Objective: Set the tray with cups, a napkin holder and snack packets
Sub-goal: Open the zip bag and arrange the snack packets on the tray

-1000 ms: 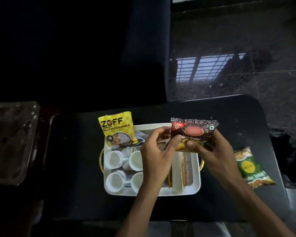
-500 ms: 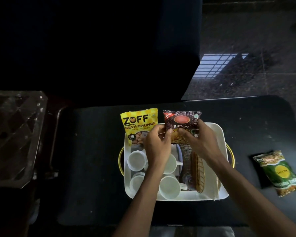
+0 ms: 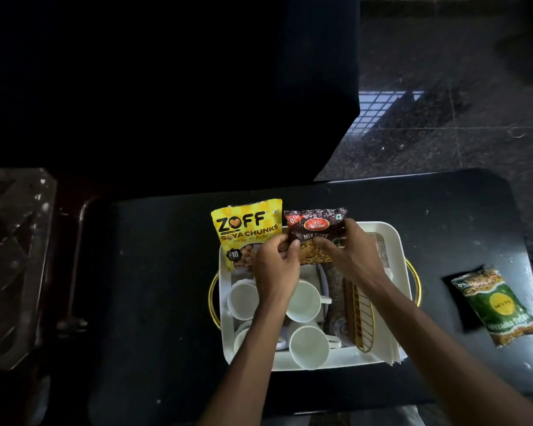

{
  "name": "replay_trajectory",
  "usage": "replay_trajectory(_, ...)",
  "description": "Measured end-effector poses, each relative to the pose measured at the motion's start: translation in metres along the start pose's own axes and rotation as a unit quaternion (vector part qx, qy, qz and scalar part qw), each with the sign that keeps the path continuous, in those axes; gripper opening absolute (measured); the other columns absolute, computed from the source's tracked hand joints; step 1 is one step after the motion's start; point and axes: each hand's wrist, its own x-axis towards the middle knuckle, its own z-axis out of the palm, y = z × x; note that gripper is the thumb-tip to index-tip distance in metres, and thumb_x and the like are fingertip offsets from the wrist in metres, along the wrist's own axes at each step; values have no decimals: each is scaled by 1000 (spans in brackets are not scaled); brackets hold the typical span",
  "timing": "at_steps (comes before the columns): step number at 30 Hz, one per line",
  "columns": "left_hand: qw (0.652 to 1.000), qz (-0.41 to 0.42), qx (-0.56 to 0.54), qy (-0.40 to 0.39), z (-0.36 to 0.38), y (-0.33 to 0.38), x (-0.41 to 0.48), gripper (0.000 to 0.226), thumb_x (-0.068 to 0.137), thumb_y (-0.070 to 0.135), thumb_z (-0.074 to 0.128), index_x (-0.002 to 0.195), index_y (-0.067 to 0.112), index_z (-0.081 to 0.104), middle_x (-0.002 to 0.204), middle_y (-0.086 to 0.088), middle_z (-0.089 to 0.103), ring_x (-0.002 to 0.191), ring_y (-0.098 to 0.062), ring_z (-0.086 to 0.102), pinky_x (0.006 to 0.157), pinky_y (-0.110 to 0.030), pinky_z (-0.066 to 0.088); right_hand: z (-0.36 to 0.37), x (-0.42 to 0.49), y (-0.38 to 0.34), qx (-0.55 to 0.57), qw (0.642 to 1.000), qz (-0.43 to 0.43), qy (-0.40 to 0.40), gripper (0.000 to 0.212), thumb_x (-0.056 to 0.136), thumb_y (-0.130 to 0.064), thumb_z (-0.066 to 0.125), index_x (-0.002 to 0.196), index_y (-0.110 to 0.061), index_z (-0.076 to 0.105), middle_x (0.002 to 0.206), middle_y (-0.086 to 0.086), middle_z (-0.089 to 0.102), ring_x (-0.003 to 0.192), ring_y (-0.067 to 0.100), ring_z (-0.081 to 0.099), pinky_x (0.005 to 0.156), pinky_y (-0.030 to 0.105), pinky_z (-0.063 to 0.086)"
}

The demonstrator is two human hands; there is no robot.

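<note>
Two bare arms reach forward from the bottom of the view, over a black table [image 3: 166, 302]. On the table sits a white tray [image 3: 394, 241] with thin gold handles on its left and right sides. In the near left part of the tray stand four white cups [image 3: 309, 347], close together, with their open tops facing up; the left arm hides part of two of them. Just to the right of the cups, a gold wire napkin holder [image 3: 362, 315] stands in the tray, and white napkins [image 3: 393, 353] stick out over the tray's near right corner. Farther in, the left hand [image 3: 274, 267] and the right hand [image 3: 351, 252] both hold one snack pack, a dark brown packet [image 3: 316, 229] with a red label and the word MIXTURE. The left hand pinches its lower left corner with curled fingers and thumb. The right hand grips its right side, fingers wrapped behind and thumb on the front. The packet stands up at the far edge of the tray. Touching it on the left stands a yellow packet [image 3: 246, 229] that says ZOFF SOYA CHUNKS, leaning at the tray's far left corner. Well off to the right, apart from the tray, a green packet [image 3: 502, 305] lies flat on the table. Past the table is a shiny dark floor [image 3: 443, 133].
</note>
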Motion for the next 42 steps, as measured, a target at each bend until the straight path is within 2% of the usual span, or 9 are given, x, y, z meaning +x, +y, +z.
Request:
replay_trajectory(3, 1000, 3, 3, -5, 0, 1, 2, 35, 99, 26, 64, 130, 11, 66, 118, -6, 75, 86, -2, 62, 63, -1, 38, 0, 1, -2, -1, 1000, 7, 2, 45, 84, -34, 76, 120, -12, 60, 111, 1, 71, 88, 9, 59, 70, 17, 44)
replay_trajectory(9, 1000, 14, -3, 7, -10, 1, -3, 34, 100, 25, 63, 130, 10, 66, 120, -7, 75, 92, -2, 63, 63, 1, 40, -8, 1, 0, 13, 1000, 22, 6, 60, 81, -38, 78, 130, -11, 55, 117, 2, 71, 91, 8, 60, 73, 18, 49)
replay_trajectory(13, 998, 37, -16, 51, -17, 6, -24, 32, 100, 24, 63, 126, 7, 69, 117, -5, 76, 87, 6, 62, 66, 4, 44, -26, -10, 9, 48, 998, 29, 31, 66, 81, -42, 76, 136, -15, 51, 121, 4, 68, 98, 11, 60, 80, 28, 53)
replay_trajectory(16, 996, 50, -63, 34, -10, 16, -43, 29, 99, 22, 64, 125, 9, 70, 112, 1, 74, 88, 16, 59, 70, 2, 47, -44, -22, 21, 74, 995, 27, 55, 64, 82, -41, 76, 135, -16, 52, 124, 2, 66, 103, 11, 61, 79, 21, 49)
replay_trajectory(22, 987, 70, -135, -54, 37, 51, -79, 30, 100, 24, 63, 128, 16, 67, 115, 5, 73, 102, 3, 69, 84, -8, 52, -85, -50, 55, 117, 988, 47, 93, 54, 83, -33, 78, 130, -19, 55, 116, -6, 65, 99, 2, 63, 72, 6, 44)
replay_trajectory(35, 978, 92, -31, -183, 181, 76, -142, 31, 99, 20, 63, 130, 19, 65, 121, 6, 71, 104, 3, 66, 85, -7, 51, -173, -94, 166, 77, 989, 59, 108, 46, 84, -23, 77, 126, -16, 58, 118, -3, 66, 104, 8, 63, 75, -1, 43)
replay_trajectory(37, 978, 82, -9, -190, 201, 75, -147, 31, 99, 21, 63, 129, 21, 65, 121, 7, 70, 100, 5, 64, 79, -1, 48, -186, -98, 183, 65, 989, 59, 119, 46, 83, -21, 78, 124, -18, 58, 117, -1, 67, 102, 10, 64, 82, 4, 46)
replay_trajectory(39, 979, 64, 11, -194, 218, 73, -150, 31, 98, 24, 63, 129, 22, 65, 122, 8, 69, 96, 8, 61, 72, 3, 44, -197, -100, 196, 48, 989, 64, 122, 48, 83, -22, 78, 126, -19, 57, 118, -2, 67, 105, 12, 64, 92, 26, 53)
replay_trajectory(42, 981, 27, 23, -191, 239, 71, -155, 33, 98, 27, 62, 132, 24, 62, 123, 7, 66, 99, 3, 62, 76, -4, 47, -211, -100, 214, 23, 991, 57, 123, 50, 83, -21, 78, 128, -18, 57, 121, 0, 65, 110, 14, 62, 97, 38, 52)
